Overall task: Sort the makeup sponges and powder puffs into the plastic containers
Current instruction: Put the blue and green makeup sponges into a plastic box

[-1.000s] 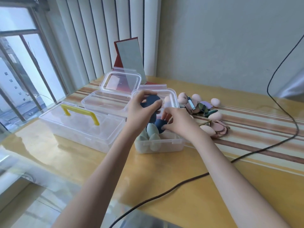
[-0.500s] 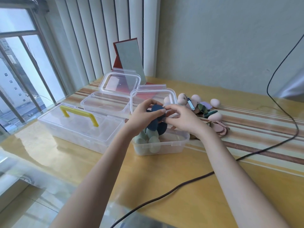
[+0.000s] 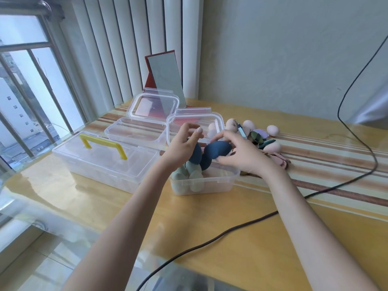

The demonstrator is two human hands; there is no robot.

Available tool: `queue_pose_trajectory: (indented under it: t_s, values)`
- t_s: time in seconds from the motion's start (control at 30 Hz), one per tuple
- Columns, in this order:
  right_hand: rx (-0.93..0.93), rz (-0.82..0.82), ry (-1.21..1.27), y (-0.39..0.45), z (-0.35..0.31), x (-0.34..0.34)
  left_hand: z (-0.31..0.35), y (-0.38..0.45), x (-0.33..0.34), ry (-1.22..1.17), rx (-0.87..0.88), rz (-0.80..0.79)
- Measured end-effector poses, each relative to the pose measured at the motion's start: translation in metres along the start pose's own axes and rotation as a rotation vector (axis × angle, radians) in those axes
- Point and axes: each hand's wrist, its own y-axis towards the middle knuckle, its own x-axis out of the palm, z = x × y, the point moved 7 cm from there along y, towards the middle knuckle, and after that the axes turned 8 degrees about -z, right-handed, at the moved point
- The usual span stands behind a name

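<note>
- The black cable [image 3: 231, 229] crosses the near part of the bench [image 3: 210, 217], well clear of the work
- Just beyond it stands the open front container [image 3: 201, 183], with pale green sponges [image 3: 194, 175] against its near wall and dark blue ones stacked above them
- The right hand [image 3: 241, 154] has its grip closed round a dark blue sponge [image 3: 218, 149], held at the container's rim; half a second ago both hands met on the blue pieces, and now they have drawn slightly apart, each with its own
- The left hand [image 3: 182, 145] cups a second blue sponge [image 3: 196, 153] with thumb and palm, though its fingers look loosely spread; how firm the hold is I cannot tell
- I judge this as the blue pieces being settled into the container on top of the green, so the step is close to done
- To the left lies the closed box with the yellow handle [image 3: 102, 143]; behind it an open, lidded container [image 3: 136, 133]
- Further right, pink sponges and puffs [image 3: 270, 148] lie unsorted on the striped cloth, so much of the task is left
- A mirror [image 3: 165, 78] leans at the back
</note>
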Motion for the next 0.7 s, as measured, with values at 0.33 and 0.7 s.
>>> queue_pose_trajectory:
  t_s: [0.33,0.7]
  values:
    - [0.112,-0.058,-0.187,0.002,0.003,0.008,-0.003,0.000,0.001,-0.043,-0.024,-0.010]
    - [0.213,-0.163,-0.332,0.010,0.002,0.018,-0.002,0.000,0.001,-0.033,-0.025,0.000]
